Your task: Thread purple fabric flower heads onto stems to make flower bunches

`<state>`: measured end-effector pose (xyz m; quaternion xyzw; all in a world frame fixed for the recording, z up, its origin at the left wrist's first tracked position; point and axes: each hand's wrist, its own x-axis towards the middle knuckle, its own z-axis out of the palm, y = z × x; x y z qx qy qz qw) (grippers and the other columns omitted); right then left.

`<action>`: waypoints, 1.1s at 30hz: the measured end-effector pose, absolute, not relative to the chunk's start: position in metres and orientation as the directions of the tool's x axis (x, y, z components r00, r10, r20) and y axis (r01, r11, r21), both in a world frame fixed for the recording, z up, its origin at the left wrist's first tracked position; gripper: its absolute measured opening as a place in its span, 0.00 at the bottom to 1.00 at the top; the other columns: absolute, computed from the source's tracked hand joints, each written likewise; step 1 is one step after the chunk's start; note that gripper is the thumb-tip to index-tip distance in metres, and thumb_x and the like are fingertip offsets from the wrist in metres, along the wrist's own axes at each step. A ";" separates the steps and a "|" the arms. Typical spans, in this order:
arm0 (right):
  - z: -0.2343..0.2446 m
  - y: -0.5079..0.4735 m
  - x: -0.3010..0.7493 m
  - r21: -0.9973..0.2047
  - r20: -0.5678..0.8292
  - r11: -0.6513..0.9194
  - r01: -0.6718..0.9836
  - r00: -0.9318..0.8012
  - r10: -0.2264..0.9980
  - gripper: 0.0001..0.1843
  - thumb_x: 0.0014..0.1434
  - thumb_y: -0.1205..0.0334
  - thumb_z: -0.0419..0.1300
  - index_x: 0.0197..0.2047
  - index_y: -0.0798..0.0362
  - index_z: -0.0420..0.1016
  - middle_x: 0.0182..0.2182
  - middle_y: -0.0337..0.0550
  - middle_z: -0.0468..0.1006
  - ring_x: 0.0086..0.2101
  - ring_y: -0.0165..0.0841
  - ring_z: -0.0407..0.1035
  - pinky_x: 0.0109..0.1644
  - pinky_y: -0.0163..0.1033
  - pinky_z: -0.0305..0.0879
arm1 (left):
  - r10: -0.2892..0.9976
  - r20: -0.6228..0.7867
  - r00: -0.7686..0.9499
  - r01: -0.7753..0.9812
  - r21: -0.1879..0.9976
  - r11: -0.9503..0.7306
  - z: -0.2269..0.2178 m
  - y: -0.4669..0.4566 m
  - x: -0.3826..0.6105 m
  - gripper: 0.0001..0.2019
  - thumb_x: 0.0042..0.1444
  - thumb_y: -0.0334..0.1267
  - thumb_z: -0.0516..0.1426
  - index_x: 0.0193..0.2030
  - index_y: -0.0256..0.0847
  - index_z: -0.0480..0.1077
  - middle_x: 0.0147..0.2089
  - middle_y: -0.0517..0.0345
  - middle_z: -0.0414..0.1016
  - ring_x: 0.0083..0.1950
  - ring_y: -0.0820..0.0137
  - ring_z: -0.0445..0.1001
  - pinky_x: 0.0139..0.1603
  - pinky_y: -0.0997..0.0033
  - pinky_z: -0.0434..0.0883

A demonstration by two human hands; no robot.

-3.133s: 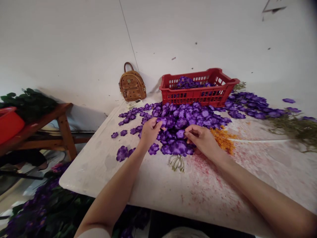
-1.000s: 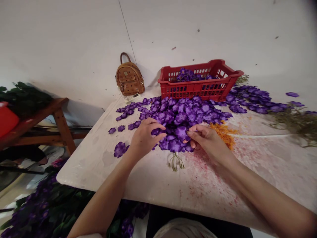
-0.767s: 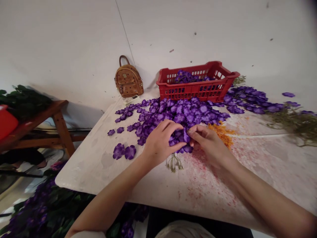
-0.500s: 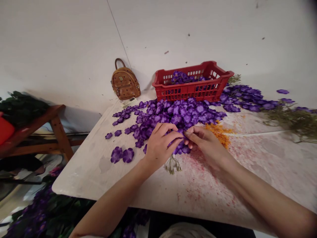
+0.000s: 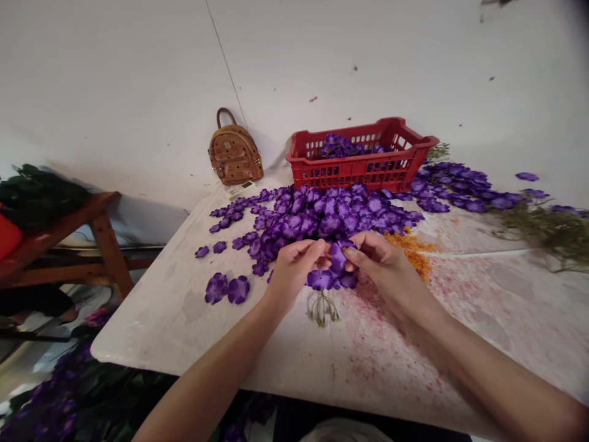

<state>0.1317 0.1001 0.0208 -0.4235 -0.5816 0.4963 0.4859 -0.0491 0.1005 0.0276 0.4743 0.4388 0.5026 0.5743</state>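
Far left of the frame: a wooden bench (image 5: 69, 221) beside the white table (image 5: 161, 319). Left of centre: two loose petals (image 5: 227, 288) lie flat on the tabletop, apart from the main pile (image 5: 317, 215); a brown backpack (image 5: 234, 156) stands upright at the wall behind. Centre: the left hand (image 5: 294, 267) pinches one edge of a purple flower (image 5: 338, 253) with closed fingertips, just above the near rim of the pile and a bare green stem cluster (image 5: 324, 307). The right hand (image 5: 384, 264) closes thumb and forefinger on the flower's opposite edge, so both hands grip the same piece. Behind them, a red crate (image 5: 354, 164) holds more purple flowers. Right of centre: orange scraps (image 5: 411, 252) lie just beside the right hand.

The flower appears thin, light, soft and limp, likely cloth. A fingertip pinch near its centre should suit it, since the outer petals would probably fold or crease.
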 end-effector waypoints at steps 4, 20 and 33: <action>0.017 0.102 0.133 -0.990 0.136 0.140 0.014 -0.182 0.974 0.13 0.64 0.49 0.65 0.35 0.48 0.72 0.26 0.36 0.74 0.28 0.31 0.67 0.32 0.37 0.62 | 0.992 -0.038 0.124 -0.132 0.990 0.054 0.025 0.101 -0.052 0.16 0.52 0.48 0.69 0.38 0.37 0.81 0.33 0.54 0.81 0.33 0.72 0.77 0.40 0.68 0.77; 0.018 0.102 0.130 -0.976 0.175 0.191 0.104 -0.151 0.973 0.12 0.64 0.51 0.63 0.33 0.48 0.70 0.24 0.35 0.71 0.26 0.32 0.65 0.31 0.39 0.59 | 0.992 0.078 0.101 0.099 0.991 -0.088 0.024 0.104 -0.051 0.11 0.54 0.45 0.66 0.32 0.39 0.78 0.30 0.56 0.80 0.29 0.73 0.73 0.31 0.73 0.70; 0.025 0.103 0.138 -0.981 0.149 0.157 0.112 -0.079 0.986 0.13 0.62 0.50 0.65 0.32 0.46 0.71 0.24 0.37 0.70 0.25 0.32 0.63 0.30 0.40 0.58 | 0.887 0.096 0.453 0.470 0.819 -0.328 0.065 0.024 -0.086 0.20 0.61 0.33 0.61 0.59 0.52 0.78 0.51 0.53 0.82 0.51 0.61 0.78 0.54 0.60 0.75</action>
